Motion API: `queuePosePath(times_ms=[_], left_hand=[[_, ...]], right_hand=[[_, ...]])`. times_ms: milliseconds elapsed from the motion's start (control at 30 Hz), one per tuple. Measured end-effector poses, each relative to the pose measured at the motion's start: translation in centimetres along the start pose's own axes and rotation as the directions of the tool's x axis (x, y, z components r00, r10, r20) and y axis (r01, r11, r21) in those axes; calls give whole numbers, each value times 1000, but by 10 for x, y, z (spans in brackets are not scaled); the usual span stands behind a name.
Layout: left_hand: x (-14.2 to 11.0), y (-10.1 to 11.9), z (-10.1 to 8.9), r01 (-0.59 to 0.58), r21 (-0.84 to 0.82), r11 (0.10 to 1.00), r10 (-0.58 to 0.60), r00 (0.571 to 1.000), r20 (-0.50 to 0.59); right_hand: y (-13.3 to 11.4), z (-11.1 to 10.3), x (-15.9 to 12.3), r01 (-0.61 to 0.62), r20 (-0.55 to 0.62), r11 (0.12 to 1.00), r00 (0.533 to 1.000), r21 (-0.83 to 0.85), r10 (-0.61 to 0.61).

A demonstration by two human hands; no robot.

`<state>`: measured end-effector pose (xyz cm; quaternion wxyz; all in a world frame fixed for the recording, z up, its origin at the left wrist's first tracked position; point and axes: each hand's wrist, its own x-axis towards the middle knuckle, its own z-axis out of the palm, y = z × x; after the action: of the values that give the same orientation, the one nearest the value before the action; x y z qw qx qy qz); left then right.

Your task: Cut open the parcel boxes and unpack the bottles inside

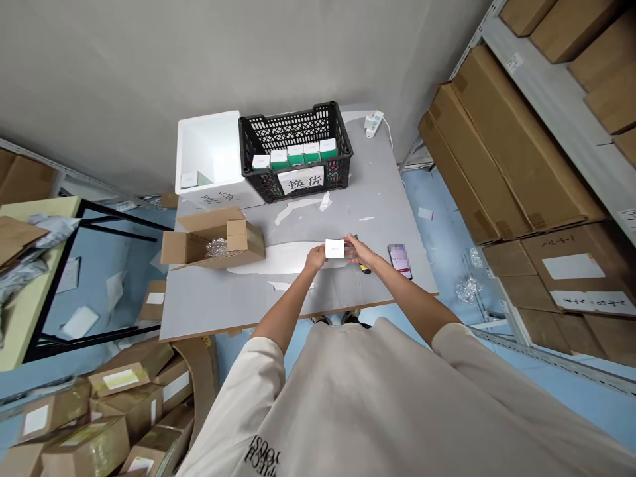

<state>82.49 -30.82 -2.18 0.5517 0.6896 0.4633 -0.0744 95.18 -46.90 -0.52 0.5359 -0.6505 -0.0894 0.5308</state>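
Observation:
My left hand and my right hand hold a small white box between them, gripping its opposite sides just above the grey table. A yellow-and-black utility knife lies partly hidden under my right hand. To the right of that hand rests a phone with a blurred screen. Left of my left hand stands an open cardboard box holding bubble wrap. At the table's far edge, a black plastic crate holds several small white-and-green boxes.
A white foam box stands beside the crate, and a power strip lies behind it. Cardboard cartons fill the metal shelves on the right. Parcels are heaped on the floor at lower left, and bubble wrap lies on the blue floor.

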Motion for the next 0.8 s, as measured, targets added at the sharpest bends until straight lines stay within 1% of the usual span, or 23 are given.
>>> queuePosePath(times_ms=[67, 100, 167, 267, 333, 400, 467, 533, 600, 667, 800], left_hand=[[-5, 3, -5, -113, 156, 981, 126, 989, -75], [-8, 5, -7, -181, 194, 964, 202, 975, -96], [-14, 9, -9, -315, 199, 928, 340, 934, -108], [-23, 11, -13, -452, 214, 866, 473, 879, -57], [-28, 11, -16, -515, 270, 814, 527, 849, 32], [-30, 9, -18, -569, 318, 759, 565, 817, 113], [-31, 9, -20, -587, 342, 734, 580, 804, 135], [-32, 9, -20, -575, 346, 742, 572, 811, 120], [-32, 10, -20, -565, 343, 750, 563, 818, 116], [-32, 11, -20, -562, 340, 754, 559, 821, 118], [-33, 11, -21, -559, 328, 761, 556, 823, 113]], right_hand=[[-2, 3, 3, 39, -26, 998, 999, -41, -40], [-2, 4, 5, 68, -45, 995, 996, -71, -71], [-1, 6, 9, 130, -87, 983, 986, -130, -142], [2, 8, 13, 216, -106, 957, 965, -192, -239], [3, 9, 13, 257, -118, 935, 949, -246, -292], [3, 9, 11, 289, -143, 894, 925, -342, -353], [1, 9, 7, 323, -139, 827, 894, -460, -427], [-3, 9, 1, 377, -68, 734, 865, -565, -496], [-8, 9, -4, 422, 18, 645, 845, -636, -535], [-12, 8, -8, 438, 74, 586, 838, -682, -541], [-20, 8, -12, 402, 109, 544, 864, -736, -492]])
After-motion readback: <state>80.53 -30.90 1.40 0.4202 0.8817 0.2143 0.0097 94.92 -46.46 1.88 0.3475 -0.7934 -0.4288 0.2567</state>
